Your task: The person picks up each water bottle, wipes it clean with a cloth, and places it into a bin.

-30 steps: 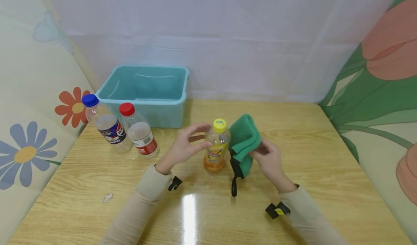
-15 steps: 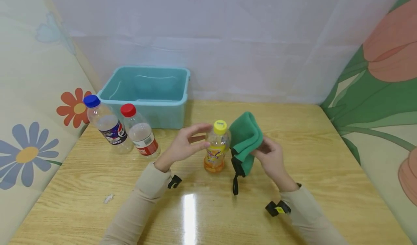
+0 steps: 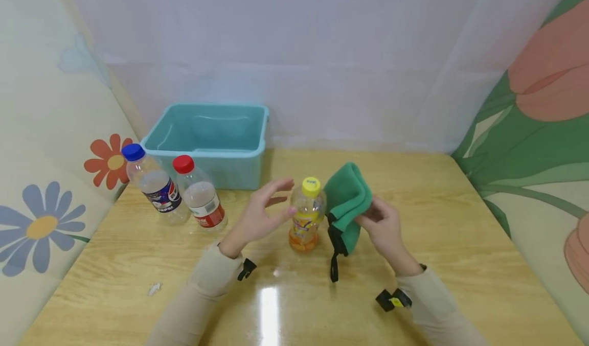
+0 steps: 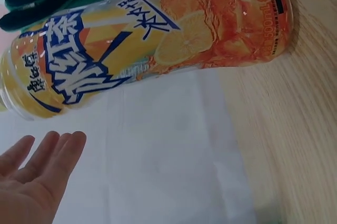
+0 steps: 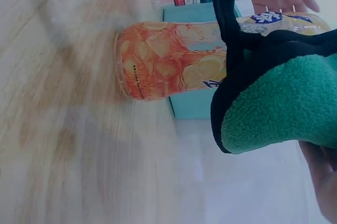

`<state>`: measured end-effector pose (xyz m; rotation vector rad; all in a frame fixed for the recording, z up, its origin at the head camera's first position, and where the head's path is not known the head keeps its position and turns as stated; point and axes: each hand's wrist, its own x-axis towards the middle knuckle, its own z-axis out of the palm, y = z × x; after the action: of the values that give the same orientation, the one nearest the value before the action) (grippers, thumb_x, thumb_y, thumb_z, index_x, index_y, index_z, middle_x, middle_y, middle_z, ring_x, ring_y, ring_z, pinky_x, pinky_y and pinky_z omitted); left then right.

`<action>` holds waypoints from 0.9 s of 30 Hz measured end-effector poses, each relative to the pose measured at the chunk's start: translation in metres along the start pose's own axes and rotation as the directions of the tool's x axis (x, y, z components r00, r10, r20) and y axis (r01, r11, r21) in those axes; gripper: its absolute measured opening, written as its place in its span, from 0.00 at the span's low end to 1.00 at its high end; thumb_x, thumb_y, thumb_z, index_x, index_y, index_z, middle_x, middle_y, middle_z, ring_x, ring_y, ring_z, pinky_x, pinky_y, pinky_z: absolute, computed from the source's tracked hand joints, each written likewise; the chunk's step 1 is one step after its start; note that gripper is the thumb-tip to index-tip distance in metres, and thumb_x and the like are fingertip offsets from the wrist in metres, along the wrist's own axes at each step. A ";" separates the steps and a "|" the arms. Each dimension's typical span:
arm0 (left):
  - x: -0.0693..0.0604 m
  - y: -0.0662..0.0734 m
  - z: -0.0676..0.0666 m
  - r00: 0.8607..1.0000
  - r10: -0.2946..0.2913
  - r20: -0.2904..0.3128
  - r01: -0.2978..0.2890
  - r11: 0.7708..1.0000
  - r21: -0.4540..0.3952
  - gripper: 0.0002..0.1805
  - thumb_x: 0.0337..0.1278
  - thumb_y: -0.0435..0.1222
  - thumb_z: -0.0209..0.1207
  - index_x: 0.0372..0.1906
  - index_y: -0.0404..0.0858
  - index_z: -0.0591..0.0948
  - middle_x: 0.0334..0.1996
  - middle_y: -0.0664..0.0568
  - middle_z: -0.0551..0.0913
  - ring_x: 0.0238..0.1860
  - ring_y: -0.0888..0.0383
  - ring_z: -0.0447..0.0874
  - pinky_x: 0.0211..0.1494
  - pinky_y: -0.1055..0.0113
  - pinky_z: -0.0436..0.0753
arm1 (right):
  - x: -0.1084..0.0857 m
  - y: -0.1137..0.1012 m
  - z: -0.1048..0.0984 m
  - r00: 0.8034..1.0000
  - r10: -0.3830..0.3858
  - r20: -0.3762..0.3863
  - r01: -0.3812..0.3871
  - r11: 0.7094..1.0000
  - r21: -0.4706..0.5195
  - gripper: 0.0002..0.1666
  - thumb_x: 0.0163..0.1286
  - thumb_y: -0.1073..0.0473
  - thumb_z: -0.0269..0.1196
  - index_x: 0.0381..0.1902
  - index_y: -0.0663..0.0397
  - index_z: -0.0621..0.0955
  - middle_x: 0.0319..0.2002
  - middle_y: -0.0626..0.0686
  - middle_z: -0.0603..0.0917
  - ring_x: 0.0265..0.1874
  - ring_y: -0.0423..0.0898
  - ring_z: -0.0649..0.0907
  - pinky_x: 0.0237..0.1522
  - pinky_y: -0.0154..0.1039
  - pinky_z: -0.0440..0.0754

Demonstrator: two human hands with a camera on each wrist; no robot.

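Observation:
An iced tea bottle with a yellow cap (image 3: pixel 311 186) and orange-yellow label stands upright on the table; the bottle (image 4: pixel 210 29) fills much of the left wrist view. To its left, my left hand (image 3: pixel 257 215) has its fingers spread and thumb pointing toward the bottle. A small gap separates those fingertips (image 4: pixel 73 142) from it. On the other side, my right hand (image 3: pixel 382 228) grips a folded green cloth (image 3: pixel 347 195) with black edging and a hanging black loop. In the right wrist view the cloth (image 5: pixel 279 103) hides part of the bottle and most of the right hand.
Left of the hands stand a blue-capped bottle (image 3: pixel 158 190) and a red-capped bottle (image 3: pixel 201 200), both upright. Behind them is a light-blue plastic bin (image 3: pixel 221 169). A white scrap (image 3: pixel 154 289) lies at front left of the wooden table (image 3: pixel 437 192).
My left fingertips have drawn back slightly leftward from the yellow-capped bottle. The right hand keeps its hold on the cloth beside it. The head view has tilted up a little.

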<state>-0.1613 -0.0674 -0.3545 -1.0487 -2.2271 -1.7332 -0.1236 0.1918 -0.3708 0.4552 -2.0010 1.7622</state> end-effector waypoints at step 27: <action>-0.001 0.036 0.012 0.999 -0.031 0.018 0.029 0.995 0.101 0.28 0.46 0.26 0.64 0.54 0.24 0.67 0.49 0.34 0.71 0.47 0.41 0.74 0.46 0.62 0.82 | 0.013 -0.002 0.006 0.978 -0.149 0.145 0.140 0.987 0.074 0.26 0.51 0.84 0.56 0.47 0.62 0.79 0.38 0.43 0.83 0.33 0.38 0.81 0.33 0.30 0.82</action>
<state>-0.1357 -0.0537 -0.3298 -1.0202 -2.3260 -1.6100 -0.1341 0.1859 -0.3627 0.7552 -1.9608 1.7507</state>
